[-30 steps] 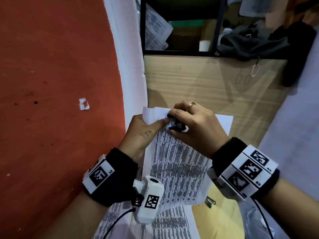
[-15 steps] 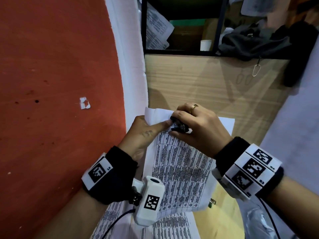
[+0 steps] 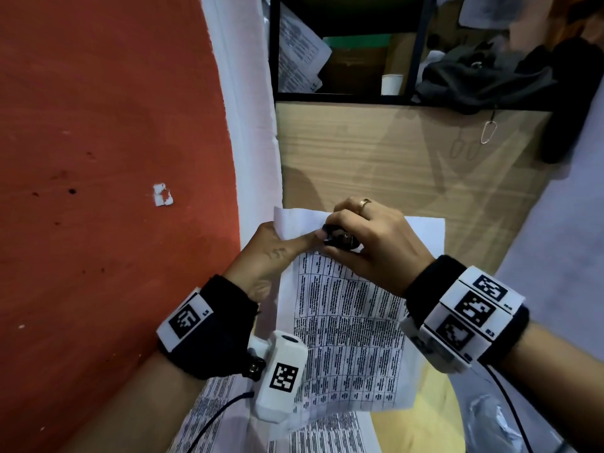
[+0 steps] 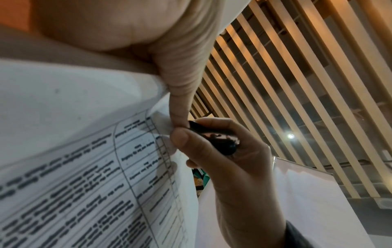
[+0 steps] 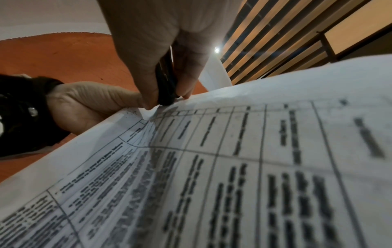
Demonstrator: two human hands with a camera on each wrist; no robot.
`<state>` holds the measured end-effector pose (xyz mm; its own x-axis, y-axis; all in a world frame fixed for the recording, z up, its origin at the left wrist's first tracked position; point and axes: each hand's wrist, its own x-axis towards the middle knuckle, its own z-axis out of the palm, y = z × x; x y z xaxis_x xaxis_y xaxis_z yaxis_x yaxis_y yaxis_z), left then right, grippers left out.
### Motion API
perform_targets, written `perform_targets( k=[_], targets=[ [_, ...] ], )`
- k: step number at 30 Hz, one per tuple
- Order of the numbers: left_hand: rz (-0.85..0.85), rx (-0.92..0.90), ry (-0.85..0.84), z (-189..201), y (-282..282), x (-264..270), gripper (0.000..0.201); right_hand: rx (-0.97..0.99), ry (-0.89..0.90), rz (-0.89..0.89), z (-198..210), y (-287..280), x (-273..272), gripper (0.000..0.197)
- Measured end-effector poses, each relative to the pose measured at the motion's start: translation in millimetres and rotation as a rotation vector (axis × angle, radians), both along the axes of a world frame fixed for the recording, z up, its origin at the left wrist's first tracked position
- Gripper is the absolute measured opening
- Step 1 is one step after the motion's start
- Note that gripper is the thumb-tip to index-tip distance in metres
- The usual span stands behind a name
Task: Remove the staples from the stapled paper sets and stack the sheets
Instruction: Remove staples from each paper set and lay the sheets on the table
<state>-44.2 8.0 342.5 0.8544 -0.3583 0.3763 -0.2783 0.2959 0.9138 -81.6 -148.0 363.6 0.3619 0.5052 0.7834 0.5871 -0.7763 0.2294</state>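
Observation:
A stapled set of printed sheets [image 3: 346,325] is held up above a wooden desk [image 3: 392,158]. My left hand [image 3: 277,253] pinches its top left corner, thumb on the printed side. My right hand [image 3: 369,243] grips a black staple remover [image 3: 340,238] whose nose sits at that corner, touching my left thumb tip. In the left wrist view the staple remover [image 4: 214,135] lies between my right thumb and fingers. In the right wrist view the staple remover [image 5: 166,83] points down onto the paper [image 5: 233,167] edge. The staple itself is hidden.
More printed sheets [image 3: 320,433] lie below the held set near my body. An orange wall [image 3: 98,191] stands close on the left. Behind the desk a black-framed shelf [image 3: 343,96] holds papers, a white cup [image 3: 391,84] and dark cloth [image 3: 483,80].
Both hands and the paper set stay close together at the corner; the staple remover has shifted slightly left toward my left thumb.

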Motion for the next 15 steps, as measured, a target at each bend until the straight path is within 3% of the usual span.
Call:
perform_targets(
  k=[7,15],
  targets=[
    [-0.027,-0.010,-0.037,-4.2,2.2,9.1,0.015,0.274,0.103,0.110,-12.5,-1.8,2.8,0.033],
    [-0.034,-0.032,-0.047,-9.8,2.0,11.4,0.017,0.388,0.146,0.154,-16.1,0.2,5.9,0.030]
  ],
)
